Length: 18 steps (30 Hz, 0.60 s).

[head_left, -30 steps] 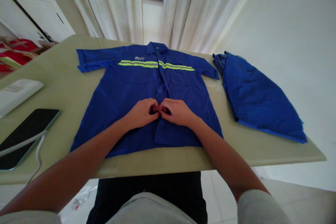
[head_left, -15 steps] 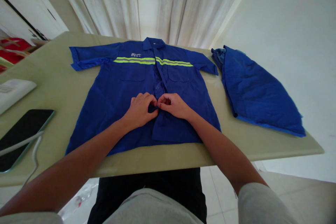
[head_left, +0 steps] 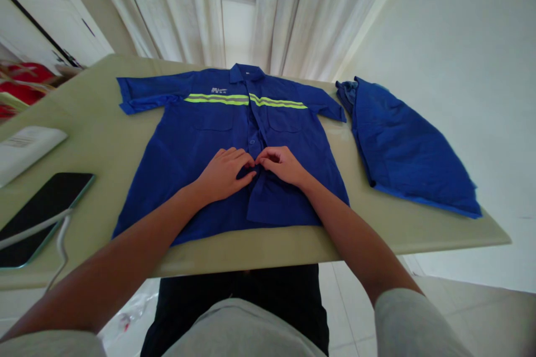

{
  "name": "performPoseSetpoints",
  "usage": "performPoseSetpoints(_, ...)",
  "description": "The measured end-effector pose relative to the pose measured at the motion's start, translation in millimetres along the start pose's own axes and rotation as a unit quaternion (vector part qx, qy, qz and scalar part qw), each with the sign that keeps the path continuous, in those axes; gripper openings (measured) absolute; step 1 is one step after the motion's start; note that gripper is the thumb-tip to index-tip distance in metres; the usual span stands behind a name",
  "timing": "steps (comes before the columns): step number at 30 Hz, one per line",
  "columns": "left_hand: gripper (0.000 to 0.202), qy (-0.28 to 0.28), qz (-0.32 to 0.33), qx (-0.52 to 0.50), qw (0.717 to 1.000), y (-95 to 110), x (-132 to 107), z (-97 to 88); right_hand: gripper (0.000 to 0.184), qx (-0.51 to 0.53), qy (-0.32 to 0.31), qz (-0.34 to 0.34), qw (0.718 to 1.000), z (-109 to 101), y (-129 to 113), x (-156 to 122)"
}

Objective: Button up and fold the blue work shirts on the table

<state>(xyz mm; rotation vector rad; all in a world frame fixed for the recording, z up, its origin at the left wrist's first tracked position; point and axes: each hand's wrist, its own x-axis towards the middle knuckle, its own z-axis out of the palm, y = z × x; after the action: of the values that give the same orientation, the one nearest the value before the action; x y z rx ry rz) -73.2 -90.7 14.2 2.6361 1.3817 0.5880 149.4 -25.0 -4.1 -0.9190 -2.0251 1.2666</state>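
Note:
A blue short-sleeved work shirt (head_left: 180, 150) lies front up on the table, collar at the far end, with a yellow-green and grey reflective band across the chest. At the lower part of its front opening, my left hand (head_left: 226, 174) pinches the button strip from the left, thumb a little below the forefinger. My right hand (head_left: 282, 165) grips the other front edge between thumb and forefinger, its tips meeting those of the left. A button (head_left: 252, 142) shows just above the fingers. Whatever lies between the fingertips is hidden.
Folded blue garment (head_left: 410, 145) rests on the right of the table (head_left: 268, 248). To the left lie a phone (head_left: 46, 215), a white cable (head_left: 62, 237) crossing it and a white device (head_left: 29, 148). Curtains (head_left: 176, 5) hang behind the table.
My fingertips have shifted slightly at the shirt's front opening, and the left thumb and forefinger look a little further apart. The view has moved slightly; the shirt stays laid out.

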Motion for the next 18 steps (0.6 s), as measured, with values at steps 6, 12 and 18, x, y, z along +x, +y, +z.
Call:
performPoseSetpoints(6, 0.017, -0.007, 0.020, -0.031, 0.999, -10, 7, 10.3, 0.019, -0.019, 0.059, -0.012, 0.998, 2, 3, 4)
performPoseSetpoints(12, 0.030, 0.029, -0.024, -0.065, 0.997, -17, 12, 20.1, 0.021, -0.140, 0.125, -0.014, 0.982, 9, -4, 0)
performPoseSetpoints(18, 0.047, 0.066, -0.056, 0.086, 0.993, -14, 5, 29.6, 0.039, -0.383, 0.181, 0.020, 0.906, 34, -43, -36)
